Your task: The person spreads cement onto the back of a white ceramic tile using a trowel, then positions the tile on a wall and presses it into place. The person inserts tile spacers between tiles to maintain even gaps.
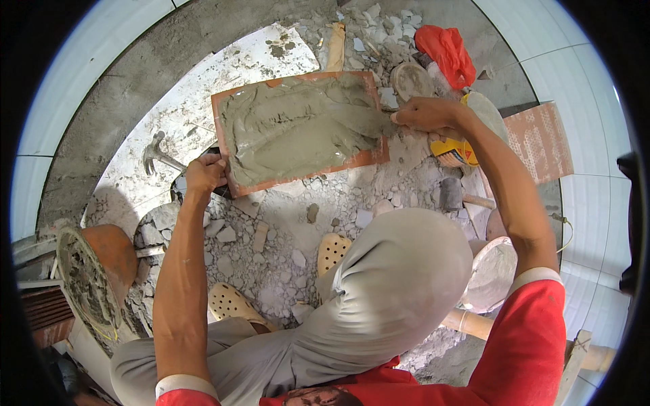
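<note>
Our left hand has its fingers closed on the left edge of a reddish-brown tile, near its lower corner. Our right hand is shut on a trowel; the handle is hidden in the grip, and the mortar-coated blade points left across the tile's right end. We judge the step in hand to be spreading the grey mortar over the tile's upper face; the next move would call for a flat, even stroke and a steady left hold, as the layer looks ridged and some of the rim is bare.

The tile is face-up beyond our knee, its long axis running left to right, the right end slanting away from us. What bears it from below we cannot tell. Around it we see broken rubble, a hammer just left of our left hand on a white board, an orange bucket nearer us, and a red bag beyond our right hand.
</note>
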The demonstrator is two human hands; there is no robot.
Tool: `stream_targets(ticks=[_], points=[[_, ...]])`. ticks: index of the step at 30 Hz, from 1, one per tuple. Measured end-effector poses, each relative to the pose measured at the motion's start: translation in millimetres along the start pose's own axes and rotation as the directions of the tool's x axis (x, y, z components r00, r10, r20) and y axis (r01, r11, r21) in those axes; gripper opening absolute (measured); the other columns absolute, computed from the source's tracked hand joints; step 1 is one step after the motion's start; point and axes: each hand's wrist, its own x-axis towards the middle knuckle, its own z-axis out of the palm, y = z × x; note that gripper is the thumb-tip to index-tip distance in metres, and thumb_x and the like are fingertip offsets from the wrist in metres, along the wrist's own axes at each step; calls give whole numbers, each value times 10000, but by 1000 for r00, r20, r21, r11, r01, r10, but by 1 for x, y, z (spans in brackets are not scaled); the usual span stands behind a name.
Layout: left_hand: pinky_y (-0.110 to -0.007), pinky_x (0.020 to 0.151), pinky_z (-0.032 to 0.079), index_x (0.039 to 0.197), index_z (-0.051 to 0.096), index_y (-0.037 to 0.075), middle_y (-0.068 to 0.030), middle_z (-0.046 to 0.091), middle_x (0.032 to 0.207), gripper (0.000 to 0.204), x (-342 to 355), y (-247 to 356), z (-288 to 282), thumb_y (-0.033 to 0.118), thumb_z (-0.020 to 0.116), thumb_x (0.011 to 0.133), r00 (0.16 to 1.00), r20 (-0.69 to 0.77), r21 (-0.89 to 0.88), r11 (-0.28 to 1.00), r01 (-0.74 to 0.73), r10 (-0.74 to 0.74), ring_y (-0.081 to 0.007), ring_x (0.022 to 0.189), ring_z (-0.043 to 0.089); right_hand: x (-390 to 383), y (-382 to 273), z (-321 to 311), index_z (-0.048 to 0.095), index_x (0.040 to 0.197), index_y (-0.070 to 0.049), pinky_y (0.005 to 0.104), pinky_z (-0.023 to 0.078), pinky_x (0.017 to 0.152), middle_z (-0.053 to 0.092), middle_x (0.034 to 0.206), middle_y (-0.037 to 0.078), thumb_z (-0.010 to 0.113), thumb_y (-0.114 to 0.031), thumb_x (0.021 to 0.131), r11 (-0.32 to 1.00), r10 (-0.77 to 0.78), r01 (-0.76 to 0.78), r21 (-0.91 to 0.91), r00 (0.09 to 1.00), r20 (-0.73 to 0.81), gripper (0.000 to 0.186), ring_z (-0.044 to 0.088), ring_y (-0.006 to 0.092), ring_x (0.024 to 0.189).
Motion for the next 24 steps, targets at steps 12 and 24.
stream_targets(ticks=[12, 24], points=[[-321, 759, 628, 1209, 694, -30, -62, 712, 1029, 262, 3, 2, -1, 129, 644, 1007, 999, 28, 18, 999, 34, -35, -158, 862, 692, -15, 78, 62, 683, 1053, -20, 572, 532, 796, 713, 900, 252, 517, -391, 1031, 844, -239, 112, -524, 954, -182, 407, 688, 456, 874], [-292, 617, 599, 1158, 720, -61, -96, 739, 933, 281, 6, -6, 1, 120, 706, 943, 999, -39, -20, 999, -30, 29, -154, 751, 699, -64, 40, 64, 688, 1078, -33, 565, 556, 797, 724, 891, 239, 545, -379, 1010, 825, -135, -104, -556, 918, -372, 381, 709, 440, 878]])
